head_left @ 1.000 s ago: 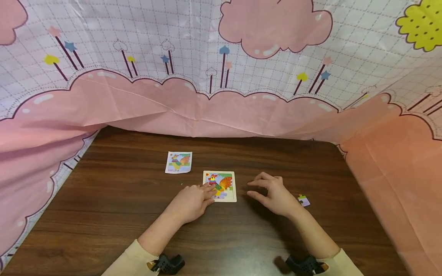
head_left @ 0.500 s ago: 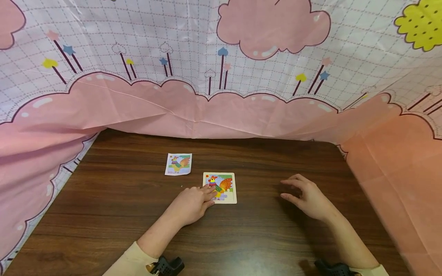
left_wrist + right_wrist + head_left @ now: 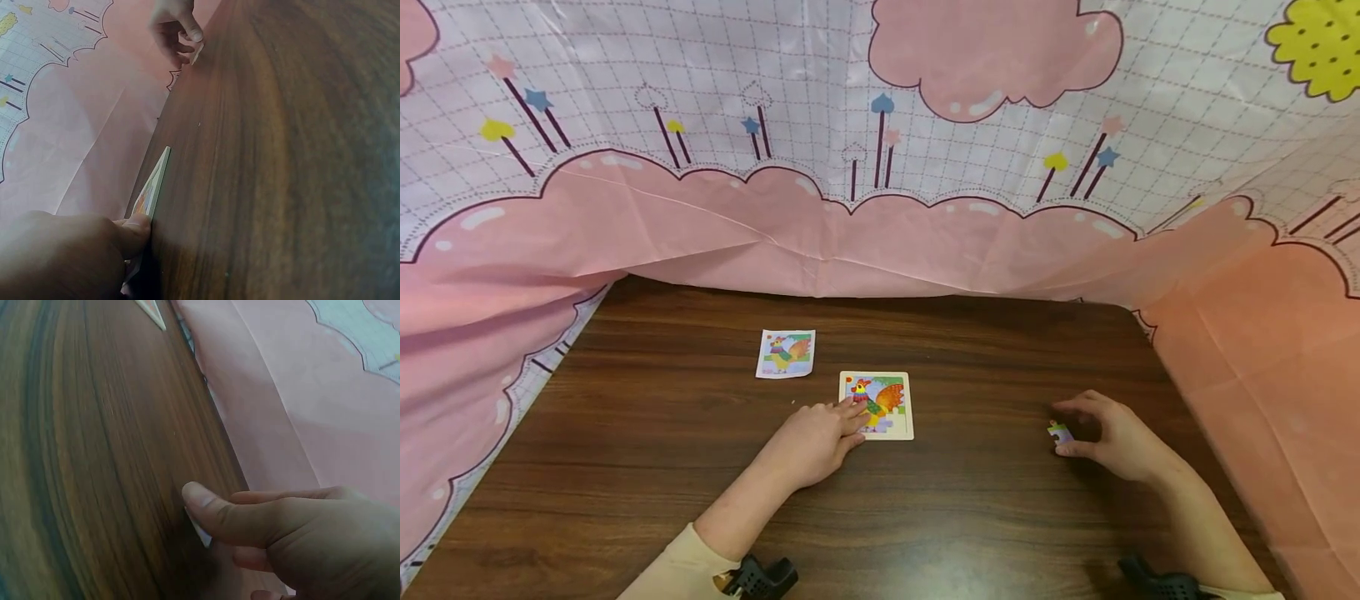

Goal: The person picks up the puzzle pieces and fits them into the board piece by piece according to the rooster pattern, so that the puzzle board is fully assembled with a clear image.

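A square wooden jigsaw puzzle (image 3: 895, 404) with a colourful rooster picture lies on the table; bare pale wood shows at its lower right. My left hand (image 3: 812, 442) rests on its left side, extended fingers across the picture and thumb along the near edge, as the left wrist view also shows. Off to the right, a small lilac and green puzzle piece (image 3: 1060, 433) lies between the thumb and forefinger of my right hand (image 3: 1116, 437). The thumb is at the piece's near edge; a gap shows below the forefinger. In the right wrist view the thumb hides part of the piece (image 3: 200, 532).
A paper card (image 3: 786, 354) printed with the same rooster lies behind and left of the puzzle. The brown wooden table (image 3: 955, 500) extends around both hands. A pink patterned cloth (image 3: 730, 242) hangs along its back and sides.
My right hand has moved right, away from beside the puzzle, passing over the loose piece and coming round it from the right. My left hand has stayed on the puzzle.
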A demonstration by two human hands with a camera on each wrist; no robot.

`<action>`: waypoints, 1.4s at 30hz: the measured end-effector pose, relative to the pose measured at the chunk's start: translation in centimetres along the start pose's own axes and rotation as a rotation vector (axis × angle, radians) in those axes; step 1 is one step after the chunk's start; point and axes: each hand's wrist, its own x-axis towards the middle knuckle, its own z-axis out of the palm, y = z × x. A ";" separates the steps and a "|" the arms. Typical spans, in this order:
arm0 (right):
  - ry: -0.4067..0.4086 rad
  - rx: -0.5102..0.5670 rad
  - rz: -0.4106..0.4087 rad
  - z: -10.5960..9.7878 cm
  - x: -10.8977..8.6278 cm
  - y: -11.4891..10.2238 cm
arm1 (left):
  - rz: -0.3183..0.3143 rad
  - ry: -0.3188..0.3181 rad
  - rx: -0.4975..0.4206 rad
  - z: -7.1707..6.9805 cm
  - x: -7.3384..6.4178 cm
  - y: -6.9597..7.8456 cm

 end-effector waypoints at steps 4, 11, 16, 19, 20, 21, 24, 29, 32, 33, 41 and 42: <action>-0.017 0.006 -0.001 0.1 -0.3 0.7 | 0.000 0.010 -0.004 0.0 -0.2 0.0; 0.024 0.007 -0.038 0.6 -0.4 1.0 | -0.001 0.018 -0.019 0.0 -0.3 0.0; 0.066 0.008 -0.051 1.3 -0.2 0.9 | -0.004 0.017 -0.032 0.1 -0.4 0.0; 0.099 0.025 -0.063 1.7 0.0 0.8 | -0.013 0.011 -0.038 0.1 -0.3 0.0; 0.112 0.029 -0.070 1.8 0.0 0.8 | -0.014 0.010 -0.039 0.1 -0.3 0.0; 0.122 0.031 -0.076 1.9 0.1 0.7 | -0.011 0.009 -0.036 0.1 -0.2 0.0; 0.150 0.034 -0.105 2.1 0.3 0.4 | 0.002 0.013 -0.028 0.1 -0.2 0.0; 0.162 0.024 -0.170 2.4 1.0 -0.7 | 0.009 0.005 -0.016 0.1 -0.1 -0.1; 0.155 0.018 -0.194 2.5 1.5 -1.4 | 0.006 -0.002 -0.012 0.1 -0.1 -0.2; 0.153 0.019 -0.200 2.6 1.7 -1.7 | 0.005 -0.003 -0.012 0.1 -0.1 -0.2; 0.094 0.055 -0.228 3.6 3.4 -4.0 | 0.010 0.010 -0.013 0.1 0.0 -0.2; 0.086 0.056 -0.227 3.8 3.7 -4.4 | 0.013 0.011 -0.011 0.1 -0.1 -0.2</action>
